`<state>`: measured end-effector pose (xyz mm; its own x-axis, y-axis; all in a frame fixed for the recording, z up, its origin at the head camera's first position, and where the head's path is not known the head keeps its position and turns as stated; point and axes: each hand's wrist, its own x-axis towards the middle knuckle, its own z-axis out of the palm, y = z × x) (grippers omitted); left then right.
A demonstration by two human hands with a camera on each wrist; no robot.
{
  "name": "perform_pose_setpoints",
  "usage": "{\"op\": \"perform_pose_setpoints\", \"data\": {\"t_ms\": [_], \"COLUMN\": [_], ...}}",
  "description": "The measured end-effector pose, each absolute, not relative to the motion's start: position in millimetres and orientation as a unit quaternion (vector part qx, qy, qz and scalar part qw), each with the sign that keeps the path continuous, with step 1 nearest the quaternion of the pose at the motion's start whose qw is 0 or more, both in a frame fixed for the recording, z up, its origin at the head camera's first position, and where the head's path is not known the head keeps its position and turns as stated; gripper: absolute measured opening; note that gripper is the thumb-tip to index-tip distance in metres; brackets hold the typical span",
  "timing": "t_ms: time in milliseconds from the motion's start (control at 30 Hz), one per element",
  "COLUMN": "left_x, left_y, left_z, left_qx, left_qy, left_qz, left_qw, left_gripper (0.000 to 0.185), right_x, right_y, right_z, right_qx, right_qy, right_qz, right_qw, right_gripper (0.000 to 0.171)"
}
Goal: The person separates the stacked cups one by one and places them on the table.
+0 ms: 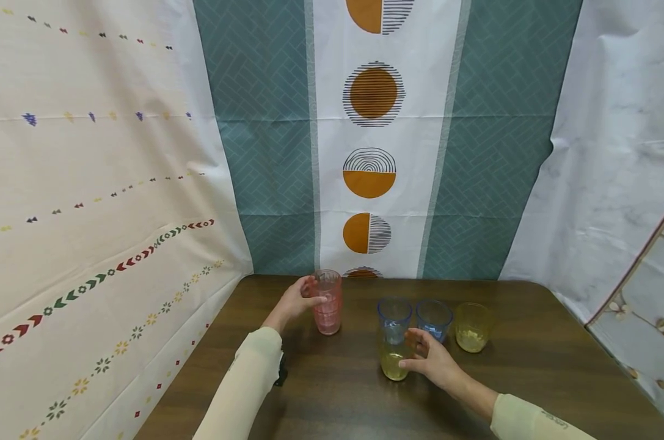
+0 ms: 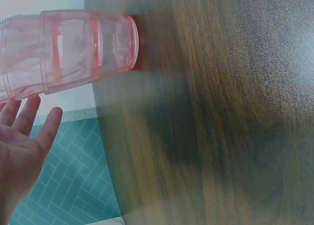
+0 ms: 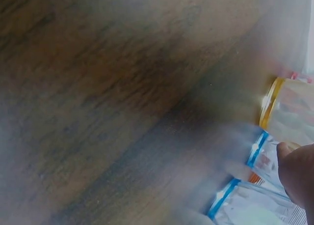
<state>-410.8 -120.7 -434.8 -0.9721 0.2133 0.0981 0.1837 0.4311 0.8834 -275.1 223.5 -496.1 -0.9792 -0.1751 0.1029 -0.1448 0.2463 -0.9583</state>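
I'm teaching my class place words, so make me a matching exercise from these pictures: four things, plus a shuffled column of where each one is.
Things
1. Pink tumbler stack
2. Blue tumblers
3. Wooden table
4. Green-and-white cloth

Places
A. Hanging behind the table
B. By the left hand
C. Under all the tumblers
D. Side by side, just beyond the right hand

Right pairs: 1-B; 2-D; 3-C; 4-A

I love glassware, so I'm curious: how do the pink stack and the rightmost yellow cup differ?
The pink stack is taller than the rightmost yellow cup. The left hand is at the pink stack; no hand touches the rightmost yellow cup. Both are see-through and stand upright on the table.
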Motion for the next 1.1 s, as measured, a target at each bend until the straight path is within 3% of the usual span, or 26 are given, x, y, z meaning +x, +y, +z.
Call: {"op": "perform_pose_setpoints", "data": {"t_ms": [233, 1100], "left_x": [-409.4, -409.7], "left_y": [-120.9, -121.0], "left_z": [-436.1, -434.7], "left_qx": [0.114, 0.116], "left_qy": [0.844, 0.842], "left_qz": [0.523, 0.526], "left_qw": [0.018, 0.015], "left_gripper": [0.076, 0.074], "right_x": [-270.5, -282.8], "right_y": [230.5, 229.8], "right_z": [-498.4, -442.5], "right_qx": [-0.112, -0.132], "right_qy": [0.805, 0.8], "right_qz": [-0.581, -0.584], "right_qw": [0.044, -0.022], "right_gripper": [0.094, 0.082]}}
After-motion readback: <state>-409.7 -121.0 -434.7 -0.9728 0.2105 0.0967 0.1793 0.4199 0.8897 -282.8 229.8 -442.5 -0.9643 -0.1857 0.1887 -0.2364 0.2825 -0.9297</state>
